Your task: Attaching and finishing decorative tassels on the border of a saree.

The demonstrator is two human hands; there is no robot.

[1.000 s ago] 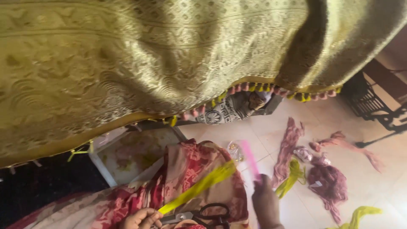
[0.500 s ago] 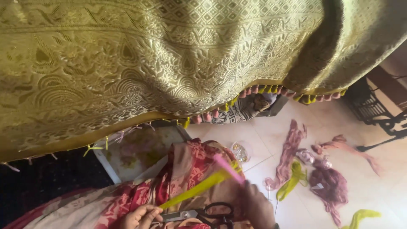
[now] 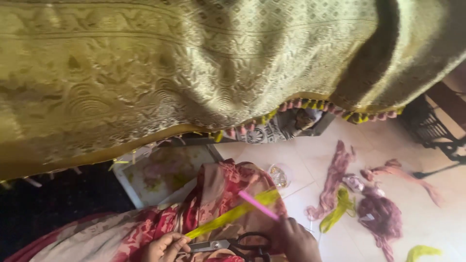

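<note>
Head view: our left hand (image 3: 164, 246) pinches the yellow thread bundle (image 3: 232, 214) at its lower end; our right hand (image 3: 297, 238) closes on the black-handled scissors (image 3: 232, 244) and a pink strip (image 3: 258, 205), between both hands, over our red printed cloth (image 3: 218, 194).

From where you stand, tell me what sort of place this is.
Likely a home tailoring or sewing corner. A gold brocade cloth with a tasselled hem hangs overhead, maroon and yellow thread bundles lie on the tiled floor, and black-handled scissors sit by the hands.
</note>
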